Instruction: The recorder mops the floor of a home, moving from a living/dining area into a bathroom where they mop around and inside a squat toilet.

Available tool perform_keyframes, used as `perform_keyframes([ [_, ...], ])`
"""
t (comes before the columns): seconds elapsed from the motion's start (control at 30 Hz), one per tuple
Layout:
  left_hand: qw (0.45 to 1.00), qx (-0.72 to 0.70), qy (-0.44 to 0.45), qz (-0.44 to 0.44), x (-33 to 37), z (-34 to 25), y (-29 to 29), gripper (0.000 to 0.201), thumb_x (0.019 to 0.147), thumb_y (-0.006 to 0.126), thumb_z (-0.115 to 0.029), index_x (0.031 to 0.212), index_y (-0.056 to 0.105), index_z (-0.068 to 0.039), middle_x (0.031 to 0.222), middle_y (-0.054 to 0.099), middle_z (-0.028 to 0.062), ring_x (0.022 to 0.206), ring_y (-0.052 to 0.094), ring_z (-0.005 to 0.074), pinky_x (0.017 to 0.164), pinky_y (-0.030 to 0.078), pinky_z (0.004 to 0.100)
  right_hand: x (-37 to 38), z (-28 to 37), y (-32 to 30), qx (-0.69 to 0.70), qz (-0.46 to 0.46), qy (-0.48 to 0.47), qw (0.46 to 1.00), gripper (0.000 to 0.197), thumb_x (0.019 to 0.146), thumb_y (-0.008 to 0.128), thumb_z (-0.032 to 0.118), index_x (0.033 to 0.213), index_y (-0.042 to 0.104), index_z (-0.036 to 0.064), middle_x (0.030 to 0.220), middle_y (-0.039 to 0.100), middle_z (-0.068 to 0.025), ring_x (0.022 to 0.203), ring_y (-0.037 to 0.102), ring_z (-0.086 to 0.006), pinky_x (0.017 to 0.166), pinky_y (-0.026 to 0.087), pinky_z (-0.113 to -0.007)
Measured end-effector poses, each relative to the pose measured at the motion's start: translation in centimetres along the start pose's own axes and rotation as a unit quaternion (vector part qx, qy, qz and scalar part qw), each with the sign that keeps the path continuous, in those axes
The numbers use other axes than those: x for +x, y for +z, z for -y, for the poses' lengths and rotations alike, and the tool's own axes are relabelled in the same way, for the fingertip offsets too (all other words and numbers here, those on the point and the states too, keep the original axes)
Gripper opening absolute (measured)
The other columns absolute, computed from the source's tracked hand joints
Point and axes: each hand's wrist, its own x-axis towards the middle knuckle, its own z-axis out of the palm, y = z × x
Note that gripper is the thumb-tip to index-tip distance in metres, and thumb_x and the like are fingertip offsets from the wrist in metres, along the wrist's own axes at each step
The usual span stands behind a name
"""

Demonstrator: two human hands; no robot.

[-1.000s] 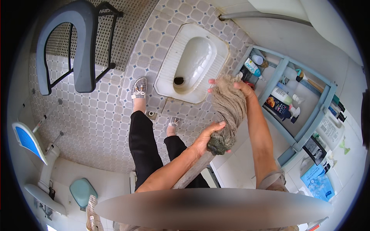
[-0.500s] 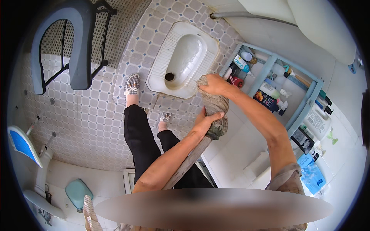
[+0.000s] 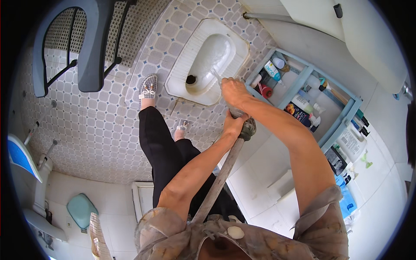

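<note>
A cloth mop runs from my torso toward the white squat toilet (image 3: 182, 73), with its worn wooden handle (image 3: 218, 184) slanting up between my arms. Closed round the wet grey mop head (image 3: 248, 130), just past the end of the handle, is my left hand (image 3: 234, 125). My right hand (image 3: 234, 92) grips the twisted strands farther along, at the toilet's near right edge. Water (image 3: 216, 74) streams from beyond my right fist into the bowl. Both hands hide much of the mop head.
At the right stands a blue-framed shelf (image 3: 310, 71) with bottles and tubes. A grey U-shaped seat on black legs (image 3: 91, 47) is at the far left. My feet in checked shoes (image 3: 148, 86) stand on patterned tiles. A teal stool seat (image 3: 82, 210) is at lower left.
The mop head is twisted tighter and more covered by my hands. Water now pours from its end. The handle has swung more upright, and my left hand has shifted slightly up and right.
</note>
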Motion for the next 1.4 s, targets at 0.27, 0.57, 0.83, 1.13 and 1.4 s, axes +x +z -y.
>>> perform_keyframes([
  [0.27, 0.998, -0.027, -0.05, 0.014, 2.6, 2.8, -1.7, 0.078, 0.076, 0.072, -0.025, 0.137, 0.032, 0.006, 0.116, 0.058, 0.0169, 0.102, 0.06, 0.023, 0.087, 0.049, 0.034, 0.5, -0.3, 3.3, -0.115, -0.084, -0.045, 0.989, 0.021, 0.079, 0.055, 0.016, 0.09, 0.065, 0.0021, 0.094, 0.067, -0.0151, 0.091, 0.063, -0.0306, 0.08, 0.049, -0.044],
  [0.57, 0.966, -0.154, -0.067, 0.197, 2.1, -1.6, -4.2, 0.072, 0.08, 0.074, -0.027, 0.134, 0.033, -0.002, 0.108, 0.062, 0.0144, 0.089, 0.066, 0.0262, 0.076, 0.055, 0.0406, -7.6, -0.5, -6.8, 0.181, -0.256, 0.082, 0.946, 0.039, 0.085, 0.058, 0.027, 0.123, 0.059, 0.0154, 0.139, 0.043, -0.0087, 0.127, 0.033, -0.0361, 0.102, 0.029, -0.053],
  [0.83, 0.953, -0.196, -0.139, 0.184, -6.3, -6.0, -0.8, 0.042, 0.078, 0.071, -0.043, 0.106, 0.059, -0.013, 0.094, 0.065, 0.0073, 0.082, 0.063, 0.0263, 0.067, 0.054, 0.048, -22.9, -10.4, -18.1, 0.483, -0.462, 0.137, 0.731, 0.026, 0.092, 0.058, 0.027, 0.108, 0.067, 0.0091, 0.095, 0.067, -0.004, 0.085, 0.059, -0.0109, 0.077, 0.048, -0.028],
  [1.13, 0.97, -0.128, -0.046, 0.199, -9.2, -6.3, -1.3, 0.049, 0.078, 0.071, -0.041, 0.118, 0.051, -0.021, 0.104, 0.061, 0.007, 0.093, 0.06, 0.0272, 0.065, 0.052, 0.0493, -26.5, -18.1, -33.0, 0.559, -0.635, 0.156, 0.51, 0.079, 0.078, 0.071, 0.046, 0.132, 0.041, -0.0046, 0.13, 0.05, -0.0216, 0.12, 0.049, -0.0308, 0.098, 0.041, -0.038],
  [1.4, 0.974, -0.12, -0.1, 0.167, -12.1, -7.1, 0.8, 0.054, 0.08, 0.067, -0.048, 0.115, 0.056, -0.008, 0.101, 0.062, 0.0126, 0.088, 0.061, 0.0288, 0.07, 0.056, 0.0444, -25.0, -18.1, -34.1, 0.39, -0.584, 0.323, 0.634, 0.065, 0.079, 0.065, 0.046, 0.125, 0.05, 0.0023, 0.108, 0.063, -0.0165, 0.111, 0.053, -0.0356, 0.094, 0.04, -0.047],
])
